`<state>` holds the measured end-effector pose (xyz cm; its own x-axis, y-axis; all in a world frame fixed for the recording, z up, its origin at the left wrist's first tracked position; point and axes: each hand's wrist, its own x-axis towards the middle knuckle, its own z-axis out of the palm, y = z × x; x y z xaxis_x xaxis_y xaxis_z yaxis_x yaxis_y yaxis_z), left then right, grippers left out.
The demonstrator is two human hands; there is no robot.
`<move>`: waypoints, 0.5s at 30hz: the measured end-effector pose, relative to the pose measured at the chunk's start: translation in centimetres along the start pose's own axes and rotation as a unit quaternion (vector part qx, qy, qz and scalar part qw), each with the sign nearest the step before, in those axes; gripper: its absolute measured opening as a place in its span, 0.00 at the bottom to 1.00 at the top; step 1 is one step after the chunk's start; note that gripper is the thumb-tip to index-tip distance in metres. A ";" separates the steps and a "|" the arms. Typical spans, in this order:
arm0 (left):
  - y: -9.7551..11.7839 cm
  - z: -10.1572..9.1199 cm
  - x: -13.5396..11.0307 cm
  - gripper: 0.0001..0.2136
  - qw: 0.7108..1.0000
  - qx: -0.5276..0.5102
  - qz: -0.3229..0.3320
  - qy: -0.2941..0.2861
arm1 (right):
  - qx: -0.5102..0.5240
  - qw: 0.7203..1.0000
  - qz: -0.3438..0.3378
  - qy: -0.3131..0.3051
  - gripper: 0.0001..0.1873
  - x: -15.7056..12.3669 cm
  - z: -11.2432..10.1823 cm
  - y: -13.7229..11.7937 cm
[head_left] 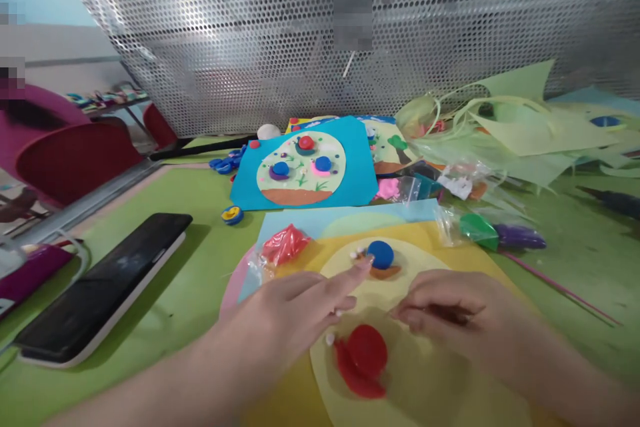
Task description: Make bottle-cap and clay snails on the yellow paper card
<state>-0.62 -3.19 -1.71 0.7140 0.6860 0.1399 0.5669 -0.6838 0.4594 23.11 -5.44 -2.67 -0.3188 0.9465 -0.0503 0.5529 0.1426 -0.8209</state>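
My left hand (300, 307) reaches over a pale yellow paper oval, its index finger stretched out and its tip at the front of a blue clay snail (381, 255) with a brown body and small white balls at its head. A small pale spot shows at its lower fingers; I cannot tell if it is clay or a nail. My right hand (445, 307) is closed in a pinch just above the oval, right of my left hand; what it pinches is too small to make out. Nearer to me lies a red clay snail (367, 350) with a white ball at its head.
Red clay in clear wrap (286, 245) lies left of the oval; a green and purple clay pack (500, 232) lies right. Behind stands a blue card with snails (357, 167). A black phone-like device (110, 280) is at left, pale foam scraps (535, 127) at right.
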 end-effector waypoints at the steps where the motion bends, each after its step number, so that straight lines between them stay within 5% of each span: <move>1: 0.1 0.0 0.0 0.25 1.000 -0.003 0.009 0.009 | -0.003 1.000 -0.005 0.000 0.13 0.0 0.0 0.0; 8: 1.1 -0.2 0.5 0.21 0.970 0.039 0.185 0.150 | 0.047 0.998 -0.037 0.032 0.08 -0.5 0.5 -0.5; 12: 1.6 0.2 0.4 0.25 0.956 0.035 0.247 0.154 | 0.061 0.996 -0.062 0.006 0.04 -0.9 1.0 -1.1; 15: 1.4 0.6 0.4 0.28 0.962 0.026 0.230 0.148 | 0.046 0.996 -0.062 -0.035 0.05 -1.0 1.3 -1.2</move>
<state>0.75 -4.00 -1.57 0.7501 0.3441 0.5648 0.2448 -0.9378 0.2462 21.83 -6.92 -2.38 -0.4341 0.9007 0.0176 0.4348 0.2266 -0.8716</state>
